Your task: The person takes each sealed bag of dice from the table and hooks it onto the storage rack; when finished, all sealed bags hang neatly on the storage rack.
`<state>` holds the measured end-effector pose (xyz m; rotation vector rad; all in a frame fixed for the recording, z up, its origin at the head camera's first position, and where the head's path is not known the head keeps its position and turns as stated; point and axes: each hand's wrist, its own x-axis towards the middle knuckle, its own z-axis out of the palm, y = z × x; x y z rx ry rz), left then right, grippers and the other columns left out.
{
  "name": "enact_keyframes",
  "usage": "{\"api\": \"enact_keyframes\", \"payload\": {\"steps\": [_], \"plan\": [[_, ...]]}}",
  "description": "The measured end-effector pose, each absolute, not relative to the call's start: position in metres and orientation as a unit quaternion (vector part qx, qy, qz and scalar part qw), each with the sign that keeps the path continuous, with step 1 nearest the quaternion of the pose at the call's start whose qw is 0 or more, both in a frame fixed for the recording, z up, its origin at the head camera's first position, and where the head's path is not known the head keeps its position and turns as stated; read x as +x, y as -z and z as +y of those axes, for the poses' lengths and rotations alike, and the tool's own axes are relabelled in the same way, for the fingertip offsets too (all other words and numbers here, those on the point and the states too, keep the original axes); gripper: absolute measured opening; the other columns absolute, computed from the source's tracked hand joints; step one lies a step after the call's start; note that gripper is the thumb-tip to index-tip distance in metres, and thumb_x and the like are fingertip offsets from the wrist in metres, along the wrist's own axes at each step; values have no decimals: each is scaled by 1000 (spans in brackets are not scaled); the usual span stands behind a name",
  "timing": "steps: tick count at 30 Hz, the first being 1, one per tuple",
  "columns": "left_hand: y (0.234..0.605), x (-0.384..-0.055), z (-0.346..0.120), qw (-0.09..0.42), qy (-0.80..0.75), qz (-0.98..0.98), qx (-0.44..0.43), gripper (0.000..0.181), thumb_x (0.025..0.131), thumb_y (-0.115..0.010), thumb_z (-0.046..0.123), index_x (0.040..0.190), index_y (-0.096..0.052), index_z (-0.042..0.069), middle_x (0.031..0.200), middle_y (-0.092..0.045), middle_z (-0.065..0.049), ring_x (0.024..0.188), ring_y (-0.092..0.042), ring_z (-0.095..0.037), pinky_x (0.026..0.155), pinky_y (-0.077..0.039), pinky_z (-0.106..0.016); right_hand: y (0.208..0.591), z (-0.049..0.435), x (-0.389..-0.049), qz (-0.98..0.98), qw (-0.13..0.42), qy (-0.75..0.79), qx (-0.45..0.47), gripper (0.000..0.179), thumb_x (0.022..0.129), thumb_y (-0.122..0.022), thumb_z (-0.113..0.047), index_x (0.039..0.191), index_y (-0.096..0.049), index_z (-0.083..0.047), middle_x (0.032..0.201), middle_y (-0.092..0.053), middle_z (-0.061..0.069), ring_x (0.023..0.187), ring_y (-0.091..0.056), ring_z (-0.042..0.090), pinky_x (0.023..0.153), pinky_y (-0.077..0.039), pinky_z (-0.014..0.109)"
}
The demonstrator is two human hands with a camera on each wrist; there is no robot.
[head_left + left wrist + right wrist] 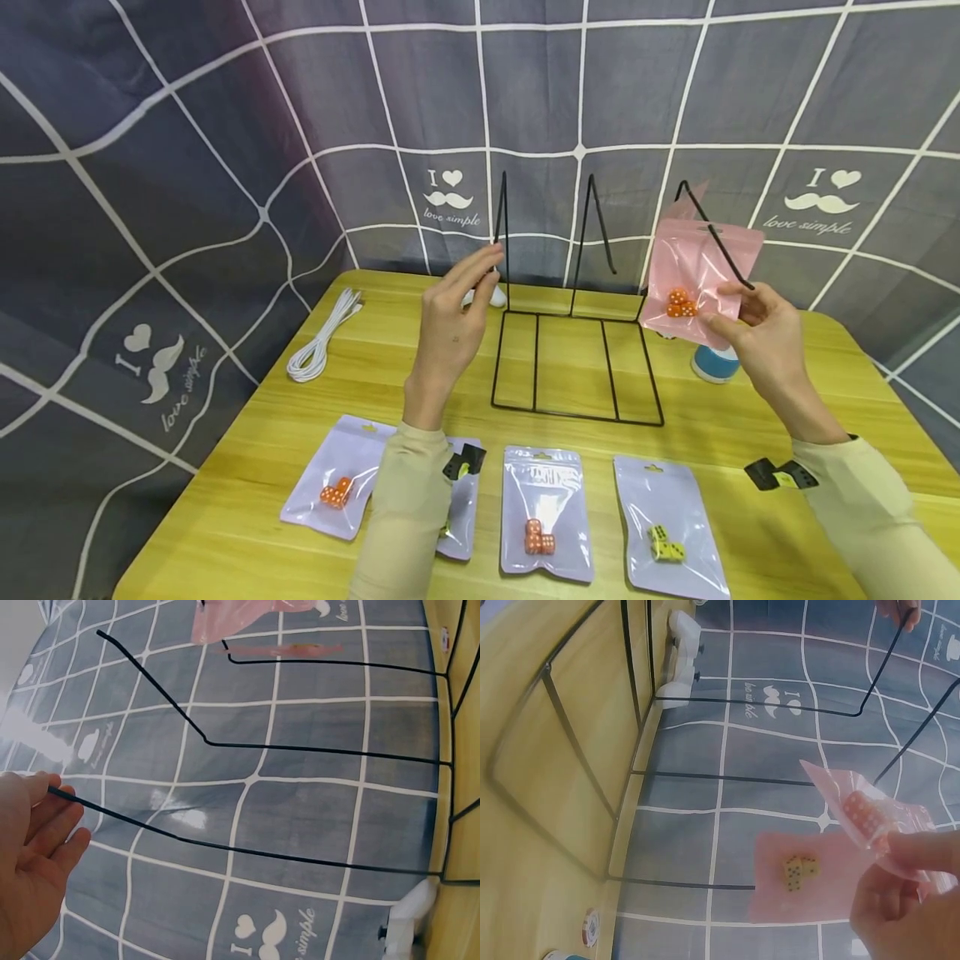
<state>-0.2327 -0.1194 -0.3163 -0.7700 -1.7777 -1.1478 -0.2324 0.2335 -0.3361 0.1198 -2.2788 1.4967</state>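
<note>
A black wire display rack [577, 414] with three sloping prongs stands on the table. My left hand [453, 312] pinches the tip of its left prong, as the left wrist view shows. At the right prong, my right hand [768, 333] holds a pink zip bag [667, 258] of orange dice [681, 304] by its lower right side. The prong crosses the bag's top near its hanging hole. Further back on that prong hangs another pink bag [772, 900] with yellow dice [799, 870]. The middle prong [157, 682] carries nothing.
Several lilac bags of dice lie along the front, including one with red dice [538, 537] and one with yellow dice [666, 546]. A coiled white cable [318, 342] lies at left. A blue-and-white round container [716, 364] stands below my right hand. A dark checked curtain [540, 92] hangs behind.
</note>
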Motion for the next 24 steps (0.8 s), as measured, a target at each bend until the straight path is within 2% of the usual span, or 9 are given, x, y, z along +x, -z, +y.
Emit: {"api": "enact_keyframes", "payload": {"steps": [8, 11, 14, 18, 24], "plan": [[315, -232, -120, 430, 460, -711, -313, 22, 93, -59, 3, 113, -66, -6, 122, -62, -12, 112, -59, -20, 88, -51, -26, 334, 233, -246, -810, 205, -548, 32, 29, 81, -73, 0, 104, -60, -10, 80, -63, -15, 71, -60, -2, 56, -48, 10], [315, -232, -120, 428, 457, -715, -311, 23, 94, -58, 4, 114, -66, -5, 123, -62, -11, 111, -59, -18, 80, -53, -23, 335, 232, -250, -796, 207, -568, 30, 29, 80, -73, 4, 102, -60, -9, 78, -64, -15, 69, -60, -2, 55, -48, 10], [316, -231, -121, 426, 457, -718, -306, 23, 94, -58, 5, 114, -66, -4, 123, -62, -11, 112, -58, -18, 82, -52, -23, 335, 231, -253, -796, 205, -569, 26, 28, 80, -73, 3, 102, -60, -9, 78, -63, -15, 68, -59, -2, 54, -48, 10], [315, -232, -122, 427, 460, -717, -304, 23, 94, -58, 4, 114, -66, -4, 123, -62, -11, 113, -58, -19, 92, -49, -26, 333, 230, -259, -804, 202, -559, 25, 29, 81, -73, 0, 105, -59, -9, 77, -61, -14, 66, -55, -2, 52, -46, 10], [316, -232, -121, 424, 460, -716, -310, 23, 94, -58, 4, 114, -66, -4, 123, -62, -12, 113, -58, -19, 88, -51, -25, 333, 230, -266, -798, 216, -562, 22, 28, 80, -73, 2, 104, -61, -8, 76, -60, -13, 63, -53, -1, 51, -44, 10]]}}
